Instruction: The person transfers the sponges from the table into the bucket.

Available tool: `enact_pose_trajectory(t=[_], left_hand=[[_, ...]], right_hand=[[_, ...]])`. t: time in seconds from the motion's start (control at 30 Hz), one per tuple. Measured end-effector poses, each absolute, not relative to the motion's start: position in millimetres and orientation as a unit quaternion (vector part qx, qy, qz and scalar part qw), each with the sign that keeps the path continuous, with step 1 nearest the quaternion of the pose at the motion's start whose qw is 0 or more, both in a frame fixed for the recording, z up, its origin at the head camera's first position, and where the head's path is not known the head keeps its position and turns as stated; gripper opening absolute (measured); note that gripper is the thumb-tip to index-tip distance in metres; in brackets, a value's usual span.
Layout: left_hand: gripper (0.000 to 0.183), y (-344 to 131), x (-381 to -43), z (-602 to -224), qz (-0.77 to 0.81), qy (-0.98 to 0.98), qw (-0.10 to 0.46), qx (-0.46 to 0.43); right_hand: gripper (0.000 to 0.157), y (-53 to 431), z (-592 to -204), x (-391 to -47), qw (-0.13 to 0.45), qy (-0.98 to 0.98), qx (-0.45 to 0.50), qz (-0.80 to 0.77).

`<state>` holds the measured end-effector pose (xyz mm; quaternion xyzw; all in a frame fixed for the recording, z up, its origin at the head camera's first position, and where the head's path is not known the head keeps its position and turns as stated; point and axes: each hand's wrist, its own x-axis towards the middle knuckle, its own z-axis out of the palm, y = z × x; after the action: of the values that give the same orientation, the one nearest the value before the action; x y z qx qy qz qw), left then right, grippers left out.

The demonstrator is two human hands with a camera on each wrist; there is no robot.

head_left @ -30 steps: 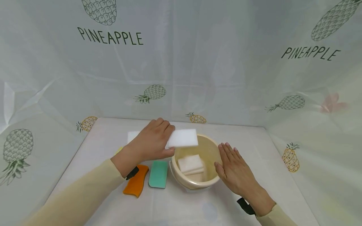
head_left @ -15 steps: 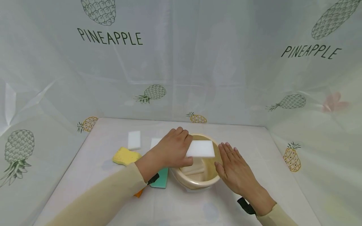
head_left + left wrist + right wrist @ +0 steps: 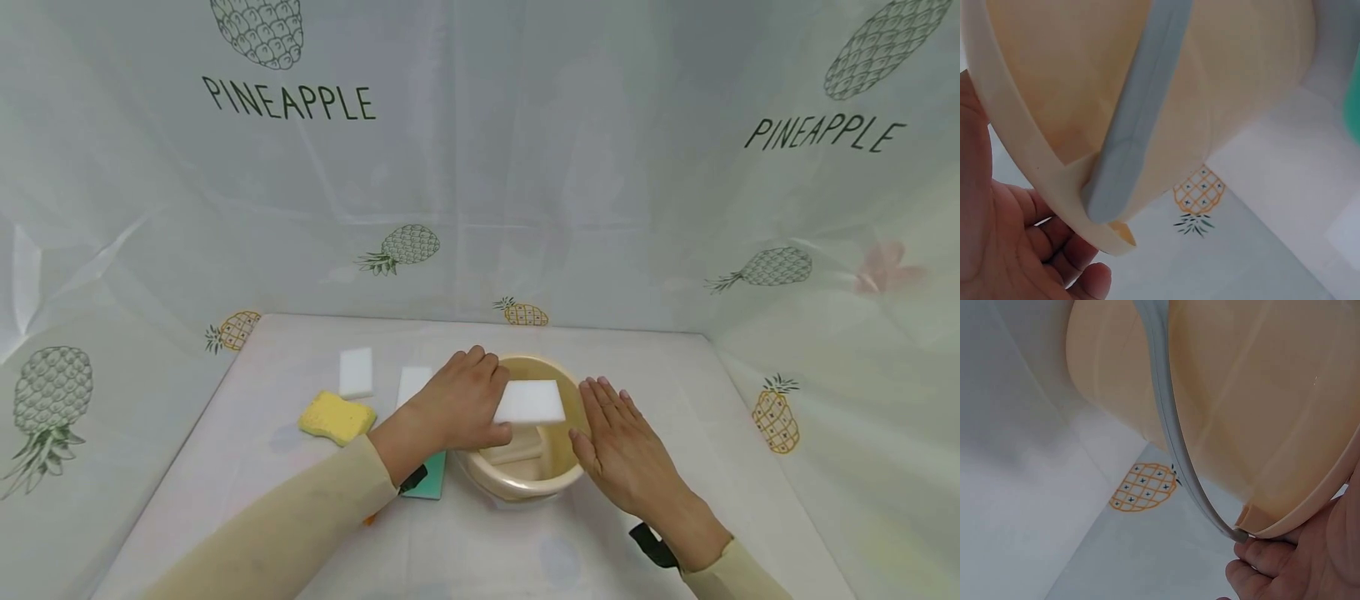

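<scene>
In the head view, my left hand (image 3: 467, 404) grips a white block sponge (image 3: 531, 402) above the mouth of a cream bucket (image 3: 517, 486). Below it, a pale sponge (image 3: 521, 447) lies inside the bucket, partly covered from sight. The left wrist view has the left hand (image 3: 1029, 244) beside the bucket rim; the gripped sponge is hidden there. With its fingers straight, my right hand (image 3: 626, 450) rests against the bucket's right side. The grey bucket handle (image 3: 1171, 425) hangs down the outside in the right wrist view.
Left of the bucket lie a yellow sponge (image 3: 337, 418), a white sponge (image 3: 356, 372) and another white one (image 3: 413, 382). A green sponge (image 3: 431, 478) and an orange piece (image 3: 370, 519) are mostly behind the left forearm. Pineapple-printed sheeting (image 3: 555, 183) surrounds the white table.
My left hand has carried the white sponge rightward and slightly nearer to me, over the bucket's opening. It moves little in the last half second. The right hand stays at the rim.
</scene>
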<state>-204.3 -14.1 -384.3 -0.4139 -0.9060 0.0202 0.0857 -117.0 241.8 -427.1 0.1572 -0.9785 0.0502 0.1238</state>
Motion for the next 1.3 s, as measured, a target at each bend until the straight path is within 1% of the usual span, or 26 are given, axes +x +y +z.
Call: enact_pose_trajectory(t=[0.3,0.73,0.97,1.13,1.3], left_hand=[[0.049,-16.4,-206.3,-388.2,0.042,-0.912,0.067,-0.402],[0.047,-16.9,-205.5,-389.6,0.049,-0.914,0.076,-0.394],[0.052,-17.5,-203.8,-389.4,0.063,-0.916,0.076,-0.389],[0.048,-18.5,-204.1,-389.9,0.059,-0.914,0.086,-0.392],[0.044,-19.1,-204.4,-391.4,0.062,-0.909,0.097,-0.4]], right_hand=[[0.064,241.2,-426.2,-118.0,0.114,-0.98,0.156,0.052],[0.065,240.1,-426.8,-118.6,0.114,-0.98,0.154,0.058],[0.064,239.2,-426.5,-117.9,0.12,-0.979,0.154,0.06],[0.064,239.2,-426.9,-117.7,0.123,-0.978,0.155,0.061],[0.065,239.5,-426.0,-117.0,0.111,-0.98,0.151,0.065]])
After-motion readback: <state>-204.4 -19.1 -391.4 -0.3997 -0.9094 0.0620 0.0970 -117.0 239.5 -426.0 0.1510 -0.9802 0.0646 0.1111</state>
